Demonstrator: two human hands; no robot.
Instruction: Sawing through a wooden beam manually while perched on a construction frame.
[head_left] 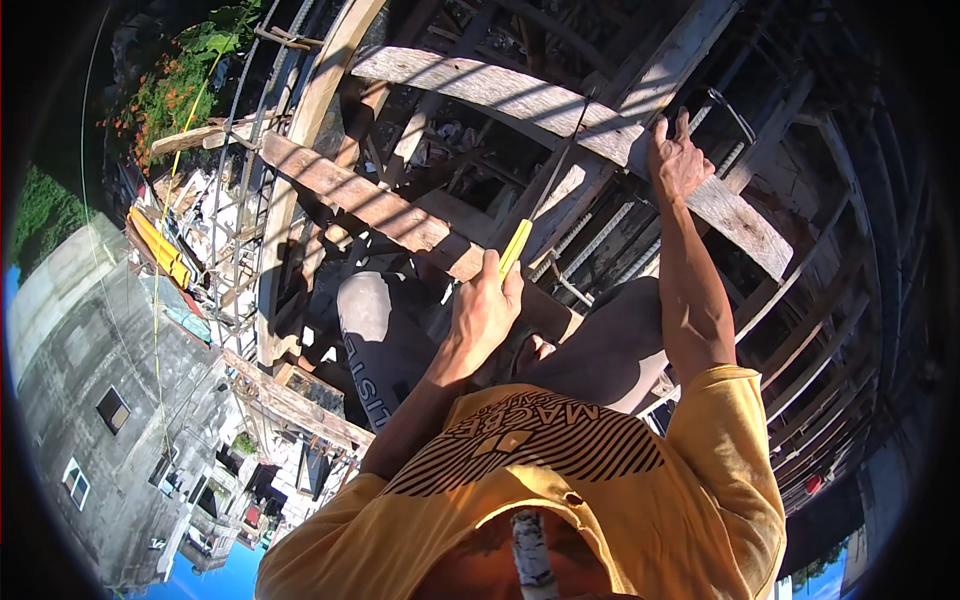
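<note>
In my left hand point(485, 310) is a yellow-handled handsaw point(515, 247), its fingers closed round the handle. The thin dark blade is seen edge-on and runs away from me across a weathered wooden plank point(470, 82). How deep the blade sits in the wood I cannot tell. My right hand point(680, 160) holds the plank right of the blade, with its fingers stretched over toward the far edge. The plank slants from far left to near right. A shorter reddish-brown board point(365, 195) lies nearer me, left of the saw.
Upright timbers point(330, 75) and steel bars point(262, 100) stand at the left. Below my bent legs point(610, 335) are gaps between crossed timbers, with a drop beneath. A grey concrete building point(110, 340) is at the left. More wooden slats point(820, 345) line the right.
</note>
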